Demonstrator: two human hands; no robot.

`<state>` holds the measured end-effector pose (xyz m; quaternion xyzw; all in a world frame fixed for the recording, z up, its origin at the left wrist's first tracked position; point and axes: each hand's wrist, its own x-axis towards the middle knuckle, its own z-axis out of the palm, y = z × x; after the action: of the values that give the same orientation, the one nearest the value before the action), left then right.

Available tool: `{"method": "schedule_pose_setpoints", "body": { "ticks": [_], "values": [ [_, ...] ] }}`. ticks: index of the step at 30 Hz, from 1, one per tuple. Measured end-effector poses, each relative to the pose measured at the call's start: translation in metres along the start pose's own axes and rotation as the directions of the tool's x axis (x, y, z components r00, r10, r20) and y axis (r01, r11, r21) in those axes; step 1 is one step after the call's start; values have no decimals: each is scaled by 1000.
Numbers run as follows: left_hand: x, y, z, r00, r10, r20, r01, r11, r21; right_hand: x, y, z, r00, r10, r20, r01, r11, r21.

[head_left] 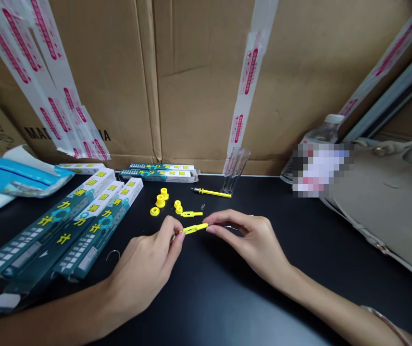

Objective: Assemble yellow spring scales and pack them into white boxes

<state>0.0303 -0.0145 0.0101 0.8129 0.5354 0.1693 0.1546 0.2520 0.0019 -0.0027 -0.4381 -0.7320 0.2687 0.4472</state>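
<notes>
Between my two hands, just above the black table, is a slim yellow plastic rod with a slot in it. My left hand pinches its left end between thumb and fingertips. At the right end, the fingers of my right hand pinch what looks like a small spring, and a thin metal wire shows beside them. Behind the rod lie a second yellow slotted piece, a small loose spring and several yellow caps and rings.
Long green-and-white boxes lie at left, with more boxes at the back. A yellow rod with a metal tip lies near clear tubes. A metal hook is beside my left wrist. A bottle and beige bag stand right.
</notes>
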Motion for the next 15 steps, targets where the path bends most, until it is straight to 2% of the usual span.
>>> {"method": "schedule_pose_setpoints", "body": {
  "ticks": [5, 9, 12, 15],
  "values": [
    [0, -1, 2, 998, 45, -32, -45, 999, -8, -1, -3, 5, 1000, 17, 6, -17, 998, 55],
    [-1, -1, 3, 995, 85, -55, -86, 996, -18, -3, -5, 9, 996, 88, 19, -90, 973, 214],
    [-1, -1, 2, 992, 119, -52, -120, 992, -25, -3, -8, 11, 987, 147, 61, -160, 912, 378],
    [-2, -1, 2, 990, 134, -49, -136, 990, -35, -2, -11, 13, 969, 213, 123, -246, 814, 527]
  ]
}}
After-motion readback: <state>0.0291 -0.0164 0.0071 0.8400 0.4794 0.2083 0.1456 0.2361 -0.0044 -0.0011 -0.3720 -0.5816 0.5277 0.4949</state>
